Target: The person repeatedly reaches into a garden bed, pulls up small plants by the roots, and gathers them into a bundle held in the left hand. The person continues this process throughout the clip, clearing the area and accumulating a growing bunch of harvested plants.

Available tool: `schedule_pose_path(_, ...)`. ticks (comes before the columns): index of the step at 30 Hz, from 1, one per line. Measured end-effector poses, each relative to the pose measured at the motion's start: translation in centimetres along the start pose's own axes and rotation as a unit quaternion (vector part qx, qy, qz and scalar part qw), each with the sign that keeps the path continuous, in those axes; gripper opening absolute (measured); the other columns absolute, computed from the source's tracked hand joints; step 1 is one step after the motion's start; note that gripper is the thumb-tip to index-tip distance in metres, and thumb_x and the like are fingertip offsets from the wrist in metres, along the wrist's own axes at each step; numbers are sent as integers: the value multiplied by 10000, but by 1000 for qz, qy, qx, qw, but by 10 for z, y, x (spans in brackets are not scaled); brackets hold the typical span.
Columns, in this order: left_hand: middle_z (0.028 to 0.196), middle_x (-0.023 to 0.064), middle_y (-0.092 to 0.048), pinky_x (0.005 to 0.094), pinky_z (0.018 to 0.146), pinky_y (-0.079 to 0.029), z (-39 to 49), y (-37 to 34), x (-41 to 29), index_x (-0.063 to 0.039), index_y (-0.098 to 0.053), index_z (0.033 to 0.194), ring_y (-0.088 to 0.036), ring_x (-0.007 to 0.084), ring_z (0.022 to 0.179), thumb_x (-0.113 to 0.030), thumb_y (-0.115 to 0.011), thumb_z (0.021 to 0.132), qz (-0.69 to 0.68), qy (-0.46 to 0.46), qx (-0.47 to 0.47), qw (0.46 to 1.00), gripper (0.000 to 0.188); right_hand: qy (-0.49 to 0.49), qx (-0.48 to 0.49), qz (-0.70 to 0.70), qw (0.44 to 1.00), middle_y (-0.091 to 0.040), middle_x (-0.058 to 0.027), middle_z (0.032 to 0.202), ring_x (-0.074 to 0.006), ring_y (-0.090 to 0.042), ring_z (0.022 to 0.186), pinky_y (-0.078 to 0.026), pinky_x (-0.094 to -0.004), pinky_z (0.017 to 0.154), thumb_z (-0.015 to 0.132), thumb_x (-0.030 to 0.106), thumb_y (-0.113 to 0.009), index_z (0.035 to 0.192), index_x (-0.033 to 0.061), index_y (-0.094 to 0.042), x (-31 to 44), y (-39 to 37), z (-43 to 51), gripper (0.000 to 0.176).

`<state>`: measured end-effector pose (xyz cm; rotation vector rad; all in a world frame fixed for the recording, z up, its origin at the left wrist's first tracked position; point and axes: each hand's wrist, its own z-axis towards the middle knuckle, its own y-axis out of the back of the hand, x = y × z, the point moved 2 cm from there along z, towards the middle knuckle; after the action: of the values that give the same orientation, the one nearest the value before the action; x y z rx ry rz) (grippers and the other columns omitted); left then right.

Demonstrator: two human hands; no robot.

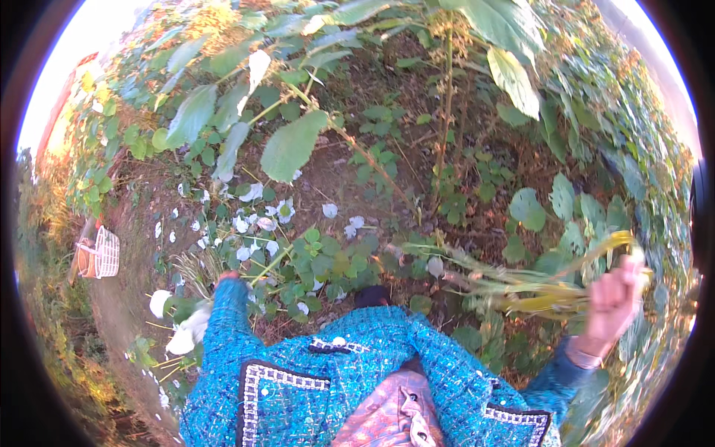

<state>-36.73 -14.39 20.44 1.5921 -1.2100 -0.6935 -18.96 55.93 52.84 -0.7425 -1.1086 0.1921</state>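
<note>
Out to the right, my right hand [611,296] is closed around a bunch of yellow-green plant strips [542,303]. The strips loop above the fist and trail left over the leaves, blurred. Only a bit of my left hand [228,275] shows past the blue tweed sleeve [232,307]; the fingers are hidden. Beside it are a tuft of thin dry stalks [195,271] and a green leafy stem [273,264]. Pale, bright leaves [190,332] lie just below that hand. Whether the left hand grips any of these is not visible.
Tall broad-leaved stalks [357,146] lean across the upper middle. Low brambles [335,260] and scattered whitish leaves [251,223] cover the soil before me. A white lattice basket [106,254] stands at the far left by a dirt path [120,313]. Dense foliage [631,151] rises at right.
</note>
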Motion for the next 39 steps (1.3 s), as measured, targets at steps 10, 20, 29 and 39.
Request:
schedule_pose_path(10,1163,170,-575,386,916,-487,107,353,-135,18,-518,1194,-567,266,1058,-287,-464,927,-842,-471,-69,252,409,-31,-21,-22,999,-231,78,503,-34,-200,396,-220,-200,359,997,229,-384,837,65,-459,-72,-30,33,241)
schedule_pose_path(20,1104,102,-608,319,867,-493,57,503,-349,-64,-564,1170,-595,217,994,-307,-499,915,-737,-422,11,528,358,49,143,-270,951,-372,83,538,-12,-293,441,-238,-182,423,930,208,-533,898,1,-606,-105,-189,159,221)
schedule_pose_path(29,1077,138,-617,392,934,-411,-56,469,-484,-58,-648,974,-547,322,1039,-373,-670,732,-307,-613,-600,412,397,297,205,-605,710,-695,-108,892,-210,-651,776,-494,-319,712,769,211,-674,970,42,-678,-65,-322,235,263)
schedule_pose_path(39,1358,142,-431,472,1055,-296,44,82,-425,-58,-467,1296,-378,292,1278,-463,-649,735,-190,-429,-127,874,716,435,184,-358,806,-653,-36,706,-197,-606,692,-475,-317,671,782,209,-705,840,5,-672,-101,-288,230,215)
